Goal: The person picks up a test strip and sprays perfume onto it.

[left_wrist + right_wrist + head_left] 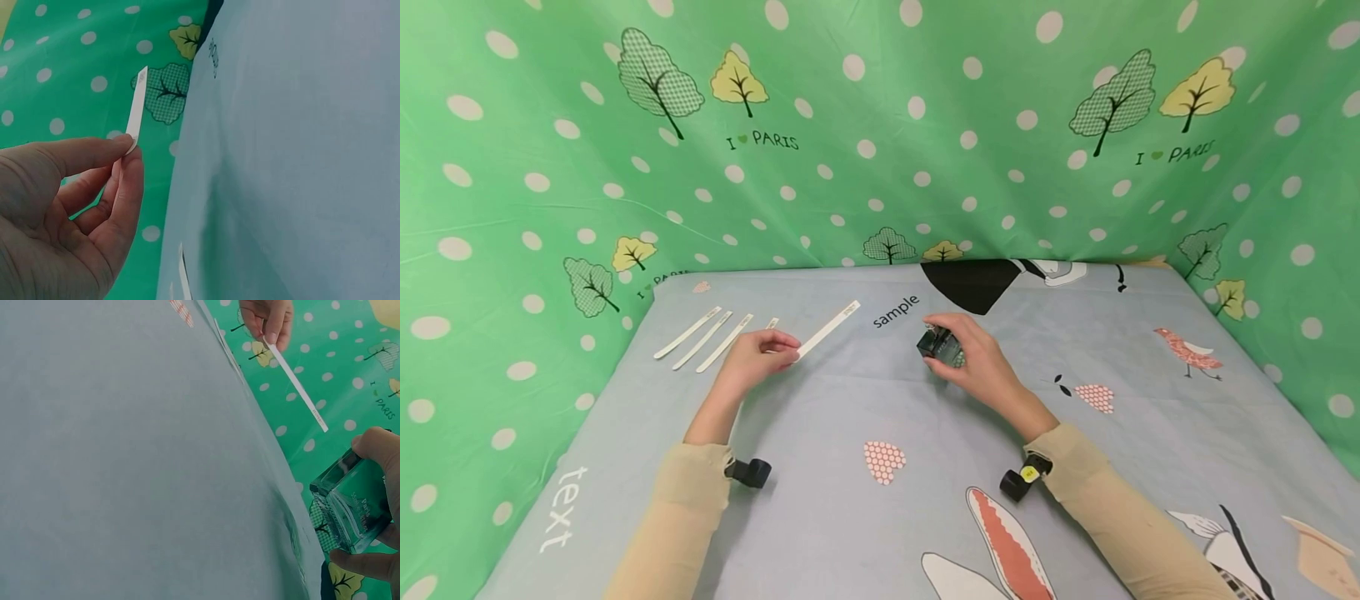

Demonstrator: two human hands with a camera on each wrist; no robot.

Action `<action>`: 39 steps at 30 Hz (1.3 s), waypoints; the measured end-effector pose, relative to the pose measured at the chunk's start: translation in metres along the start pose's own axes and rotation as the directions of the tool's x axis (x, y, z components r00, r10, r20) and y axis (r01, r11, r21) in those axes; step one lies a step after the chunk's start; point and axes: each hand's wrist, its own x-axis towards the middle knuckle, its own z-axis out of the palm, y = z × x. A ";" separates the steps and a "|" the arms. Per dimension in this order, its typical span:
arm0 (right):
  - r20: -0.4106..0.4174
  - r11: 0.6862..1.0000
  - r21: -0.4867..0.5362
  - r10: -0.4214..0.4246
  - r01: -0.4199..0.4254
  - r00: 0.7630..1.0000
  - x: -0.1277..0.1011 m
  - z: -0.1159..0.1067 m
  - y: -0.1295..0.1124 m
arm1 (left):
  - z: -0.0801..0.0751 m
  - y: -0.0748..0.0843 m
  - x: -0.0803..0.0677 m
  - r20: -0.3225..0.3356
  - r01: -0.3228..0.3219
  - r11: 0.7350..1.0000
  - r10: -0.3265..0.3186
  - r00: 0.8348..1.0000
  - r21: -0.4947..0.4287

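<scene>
My left hand (752,364) pinches one end of a narrow white paper test strip (831,327) between thumb and fingers. The strip points up and away to the right, with small print at its far end; in the left wrist view the strip (137,109) stands nearly upright over the fingertips. On the right, my right hand (983,367) grips a square, clear dark-green glass perfume bottle (940,346) by its sides. Pale lettering shows on the bottle (357,506) in the right wrist view, where it appears tilted. The hands are apart, with the strip's free end between them.
Several more white strips (688,333) lie slanted side by side at the left, one partly behind my left hand. The table is covered by a grey-blue printed cloth (820,442). Green dotted curtain (865,108) encloses the back and sides.
</scene>
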 end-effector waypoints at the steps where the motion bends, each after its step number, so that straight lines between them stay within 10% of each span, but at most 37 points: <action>1: -0.002 1.000 0.000 -0.002 0.002 1.000 0.000 0.000 0.000 | 0.000 0.001 0.000 0.002 -0.001 1.000 0.001 1.000 0.000; 39: -0.001 1.000 -0.014 -0.024 0.024 1.000 -0.001 0.000 0.000 | 0.010 0.017 -0.001 0.055 -0.006 0.999 0.008 0.998 -0.037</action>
